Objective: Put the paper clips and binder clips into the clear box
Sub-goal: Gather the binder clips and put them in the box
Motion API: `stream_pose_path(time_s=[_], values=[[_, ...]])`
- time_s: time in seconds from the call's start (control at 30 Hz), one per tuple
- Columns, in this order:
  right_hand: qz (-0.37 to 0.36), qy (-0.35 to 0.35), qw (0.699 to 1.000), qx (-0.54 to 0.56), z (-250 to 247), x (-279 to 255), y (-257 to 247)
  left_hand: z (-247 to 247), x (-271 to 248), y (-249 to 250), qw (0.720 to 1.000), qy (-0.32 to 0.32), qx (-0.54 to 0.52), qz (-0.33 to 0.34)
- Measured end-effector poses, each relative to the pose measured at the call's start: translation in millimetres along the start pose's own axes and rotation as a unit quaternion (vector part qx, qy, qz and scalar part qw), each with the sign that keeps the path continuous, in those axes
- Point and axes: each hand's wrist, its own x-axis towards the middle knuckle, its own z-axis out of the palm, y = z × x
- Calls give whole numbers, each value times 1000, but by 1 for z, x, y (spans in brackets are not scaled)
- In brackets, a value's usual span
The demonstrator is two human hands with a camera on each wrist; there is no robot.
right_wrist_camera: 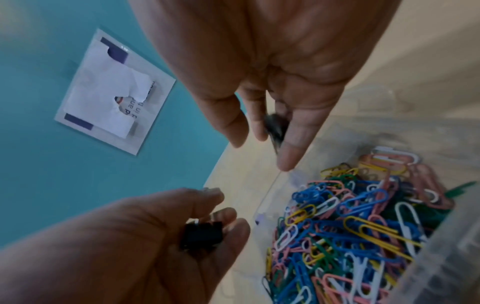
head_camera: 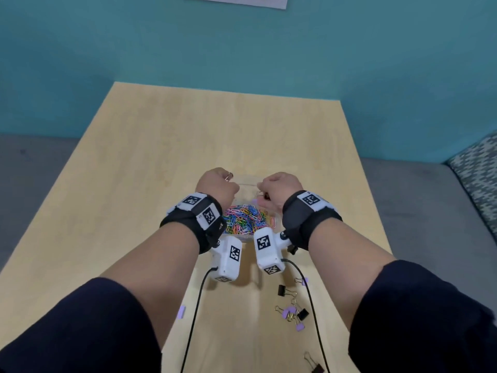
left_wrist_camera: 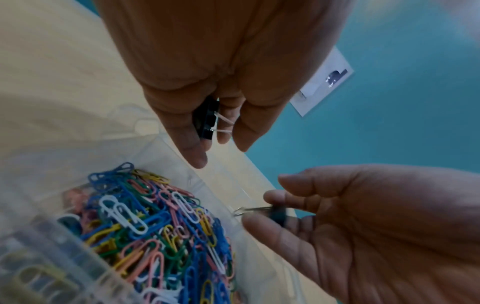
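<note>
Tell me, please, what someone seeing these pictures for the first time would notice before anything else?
The eye lands first on the heap of bright paper clips filling the clear box at the middle of the wooden table. Above its far rim, the left hand and right hand each pinch a black binder clip. More binder clips, black and lilac, lie scattered nearer the person, to the right.

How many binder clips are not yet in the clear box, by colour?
Black metal binder clips, one held in left hand, one in right hand: 2
Black binder clips loose on wooden table: 3
Purple binder clips loose: 4
Total: 9
</note>
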Motion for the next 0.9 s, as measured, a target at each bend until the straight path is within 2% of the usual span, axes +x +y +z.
stream_pose_path(time_s=[0.2, 0.27, 0.3, 0.37, 0.43, 0.53, 0.63, 0.73, 0.83, 0.9], values=[[-19, -34, 997, 61, -25, -28, 0, -28, -26, -12, 992, 4, -125, -4], [-71, -27, 997, -5, -42, -45, 13, -48, -45, -23, 993, 17, -116, -3], [-111, -19, 990, -83, -52, -54, 24, -58, -56, -31, 997, 17, -81, 0], [-159, -27, 946, -280, -70, -71, 54, -76, -82, -48, 997, -8, 81, 15], [-159, -62, 884, -435, -83, -88, 85, -89, -110, -66, 965, -56, 256, 3], [-183, -97, 820, -534, -91, -101, 123, -96, -141, -93, 929, -119, 348, -36], [-222, -86, 791, -564, -89, -106, 148, -94, -157, -114, 925, -117, 362, -25], [-240, -69, 768, -590, -83, -108, 160, -87, -168, -123, 897, -116, 423, 52], [-225, -52, 774, -590, -81, -112, 159, -77, -176, -125, 864, -120, 475, 117], [-202, -51, 786, -582, -79, -117, 152, -72, -177, -127, 852, -119, 489, 140]])
